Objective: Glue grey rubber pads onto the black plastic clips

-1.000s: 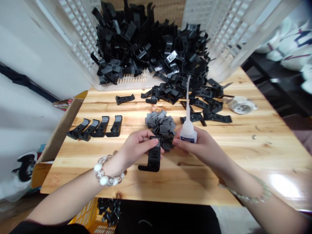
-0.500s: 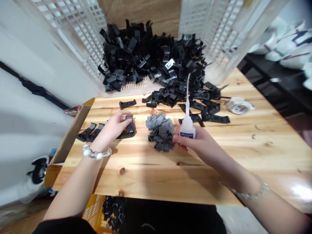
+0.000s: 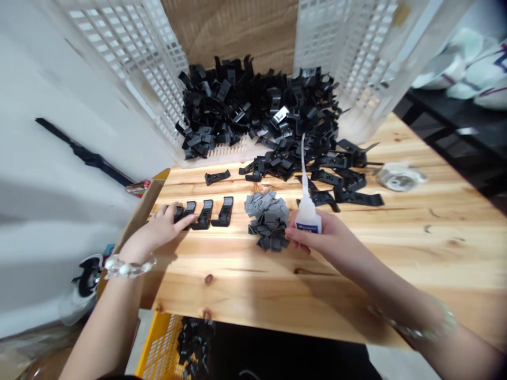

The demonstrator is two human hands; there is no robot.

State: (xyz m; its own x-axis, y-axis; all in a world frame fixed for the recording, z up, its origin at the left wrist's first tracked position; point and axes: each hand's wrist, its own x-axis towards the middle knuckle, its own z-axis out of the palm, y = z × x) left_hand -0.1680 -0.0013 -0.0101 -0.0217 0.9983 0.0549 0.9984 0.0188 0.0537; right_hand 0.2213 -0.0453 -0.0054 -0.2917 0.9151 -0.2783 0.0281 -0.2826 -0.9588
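Observation:
My left hand [image 3: 162, 229] rests at the left end of a row of black plastic clips [image 3: 205, 215], fingers apart, thumb and fingertips touching the leftmost ones. My right hand [image 3: 317, 232] is wrapped round a white glue bottle [image 3: 308, 212], whose long thin nozzle points up. Just left of that hand lies a pile of small grey pads [image 3: 272, 216]. A single black clip [image 3: 217, 177] lies behind the row.
A white plastic crate [image 3: 214, 153] full of black clips stands at the back, with more clips [image 3: 277, 163] spilling out. A tape roll [image 3: 400, 178] lies at the right. Below the table edge is a yellow crate [image 3: 158, 343] holding black parts.
My left hand has let go of the right-hand clip and moved left along the row. The view has shifted slightly. My right hand still holds the bottle.

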